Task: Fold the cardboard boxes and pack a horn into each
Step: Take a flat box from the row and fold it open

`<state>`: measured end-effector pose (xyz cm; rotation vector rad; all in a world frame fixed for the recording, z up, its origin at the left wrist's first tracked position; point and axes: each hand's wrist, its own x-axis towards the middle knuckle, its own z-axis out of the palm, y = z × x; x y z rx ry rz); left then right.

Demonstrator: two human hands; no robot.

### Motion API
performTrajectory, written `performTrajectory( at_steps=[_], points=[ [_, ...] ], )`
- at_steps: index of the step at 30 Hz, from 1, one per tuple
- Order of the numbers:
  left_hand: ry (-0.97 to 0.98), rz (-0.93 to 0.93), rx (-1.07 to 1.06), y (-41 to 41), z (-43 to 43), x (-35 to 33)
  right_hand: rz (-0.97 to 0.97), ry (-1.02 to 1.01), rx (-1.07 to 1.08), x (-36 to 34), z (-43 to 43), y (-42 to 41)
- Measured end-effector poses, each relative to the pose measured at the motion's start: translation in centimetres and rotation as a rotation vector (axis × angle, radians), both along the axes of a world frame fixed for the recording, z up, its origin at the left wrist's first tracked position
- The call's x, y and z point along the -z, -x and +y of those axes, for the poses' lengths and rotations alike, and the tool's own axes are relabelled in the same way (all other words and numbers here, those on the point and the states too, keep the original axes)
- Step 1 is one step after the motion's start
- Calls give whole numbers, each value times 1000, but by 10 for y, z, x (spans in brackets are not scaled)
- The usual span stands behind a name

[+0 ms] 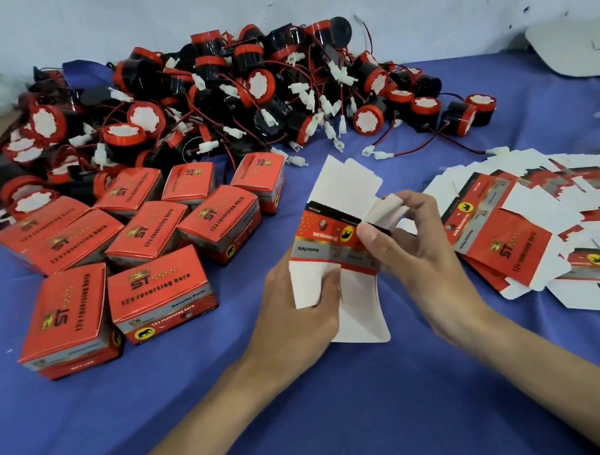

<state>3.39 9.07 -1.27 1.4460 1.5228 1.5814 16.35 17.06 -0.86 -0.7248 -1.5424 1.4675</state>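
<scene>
Folding a blank [336,239] over the cloth [242,415], gripped at its lower flaps by left hand [296,307], pinched at a side flap by right hand [415,259]. Closed, likely packed: some ten boxes [160,290], left. Outstanding: horns [228,92] heaped behind, flats [498,234] right.

At the centre, two hands hold a cardboard box [323,235] not yet folded up, printed side up, white flaps spread toward twelve and six o'clock; the left hand [296,307] grips its lower-left flap; the right hand [417,247] pinches a flap at the three o'clock end, perhaps bending it; closed boxes [160,294] sit on the blue cloth [361,415] at nine to ten o'clock; a heap of horns [212,95], red-and-black with wires, lies at twelve o'clock; flat boxes [502,233] fan out at three o'clock.
</scene>
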Motion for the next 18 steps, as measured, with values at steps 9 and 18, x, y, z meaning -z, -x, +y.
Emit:
performTrajectory(
  at_steps=[9, 18],
  points=[
    [98, 70, 140, 8, -2, 4, -126, 122, -44, -7, 16, -7],
    [122, 114, 206, 19, 3, 7, 136, 274, 28, -5, 30, -10]
  ],
)
